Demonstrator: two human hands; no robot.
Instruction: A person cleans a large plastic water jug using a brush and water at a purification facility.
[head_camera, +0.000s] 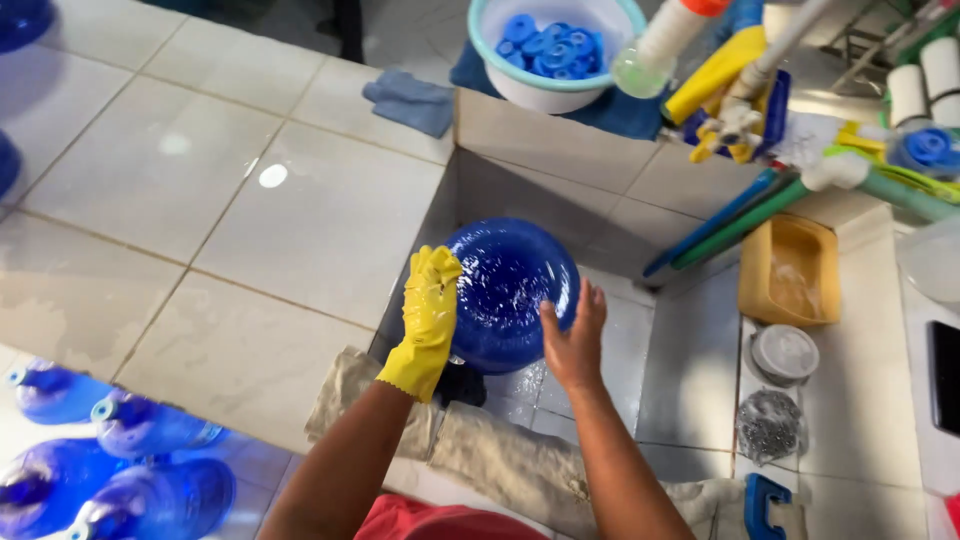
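A large blue water jug (508, 290) stands in a tiled wash basin (690, 370), seen bottom-up. My left hand (428, 318), in a yellow rubber glove, presses flat against the jug's left side. My right hand (575, 338), bare, rests on the jug's right side with fingers spread. Both hands hold the jug between them. What lies under the jug is hidden.
More blue jugs (120, 460) lie at the lower left. A bowl of blue caps (555, 48) sits at the back on a blue cloth. A yellow tub (790, 270), a round lid (784, 352), a metal scourer (768, 425), hoses (740, 215) and a blue brush (765, 505) sit right. A towel (500, 450) drapes the basin's front edge.
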